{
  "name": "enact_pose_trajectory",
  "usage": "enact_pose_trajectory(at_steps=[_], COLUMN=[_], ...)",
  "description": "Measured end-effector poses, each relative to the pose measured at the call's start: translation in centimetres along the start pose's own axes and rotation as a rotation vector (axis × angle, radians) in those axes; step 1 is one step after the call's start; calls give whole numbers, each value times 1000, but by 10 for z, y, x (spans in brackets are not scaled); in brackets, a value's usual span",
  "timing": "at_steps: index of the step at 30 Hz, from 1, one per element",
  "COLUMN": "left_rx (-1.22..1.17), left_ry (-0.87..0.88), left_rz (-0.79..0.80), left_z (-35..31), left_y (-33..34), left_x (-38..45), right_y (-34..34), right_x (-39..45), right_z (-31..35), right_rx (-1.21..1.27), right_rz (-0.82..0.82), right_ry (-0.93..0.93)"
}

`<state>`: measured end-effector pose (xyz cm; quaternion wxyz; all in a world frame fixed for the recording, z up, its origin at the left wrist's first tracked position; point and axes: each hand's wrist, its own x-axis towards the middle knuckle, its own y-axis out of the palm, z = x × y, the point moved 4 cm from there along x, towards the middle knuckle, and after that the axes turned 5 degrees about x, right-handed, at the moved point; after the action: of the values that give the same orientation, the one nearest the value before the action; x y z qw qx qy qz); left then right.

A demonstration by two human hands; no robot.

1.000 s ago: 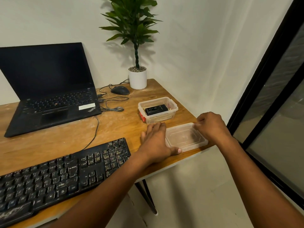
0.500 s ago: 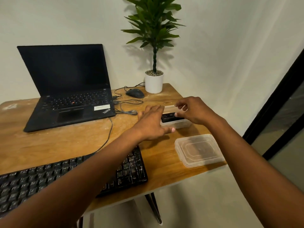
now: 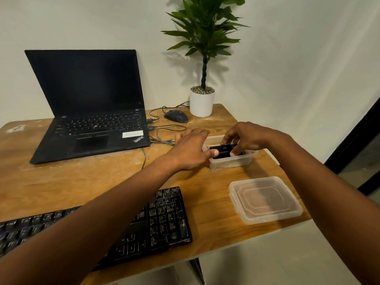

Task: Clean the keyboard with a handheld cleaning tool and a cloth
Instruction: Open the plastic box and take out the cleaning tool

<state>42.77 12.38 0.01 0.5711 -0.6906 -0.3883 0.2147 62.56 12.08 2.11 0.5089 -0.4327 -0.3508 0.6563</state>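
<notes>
A black keyboard (image 3: 160, 221) lies at the desk's near edge, partly under my left forearm. Behind it stands an open clear plastic box (image 3: 232, 161) with a black handheld tool (image 3: 223, 151) inside. My right hand (image 3: 248, 138) reaches into the box and pinches the black tool between thumb and fingers. My left hand (image 3: 191, 149) rests flat against the box's left side, its thumb on the rim. The box's clear lid (image 3: 265, 199) lies by itself near the desk's right front corner. No cloth shows.
A black laptop (image 3: 90, 112) stands open at the back left, with cables (image 3: 164, 134) and a dark mouse (image 3: 176, 116) to its right. A potted plant (image 3: 202, 99) stands in the back corner. The wooden desk (image 3: 72, 182) ends just right of the lid.
Both hands left the lid on the desk and moved back to the open box. My right hand has gone in and taken hold of the black tool; my left steadies the box.
</notes>
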Motion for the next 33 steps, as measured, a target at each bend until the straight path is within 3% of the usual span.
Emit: enact_pose_trajectory(at_steps=[10, 20, 25, 33], left_rx=[-45, -150, -242, -408], left_ry=[-17, -74, -108, -105], left_rz=[-39, -89, -125, -133], left_z=[9, 24, 33, 50], left_y=[3, -6, -22, -48], left_x=[-1, -15, -27, -55], right_y=[8, -6, -18, -24], right_x=[8, -22, -41, -56], right_z=[3, 13, 38, 99], right_rx=[-86, 49, 130, 124], right_rz=[20, -199, -257, -210], right_ry=[21, -3, -72, -223])
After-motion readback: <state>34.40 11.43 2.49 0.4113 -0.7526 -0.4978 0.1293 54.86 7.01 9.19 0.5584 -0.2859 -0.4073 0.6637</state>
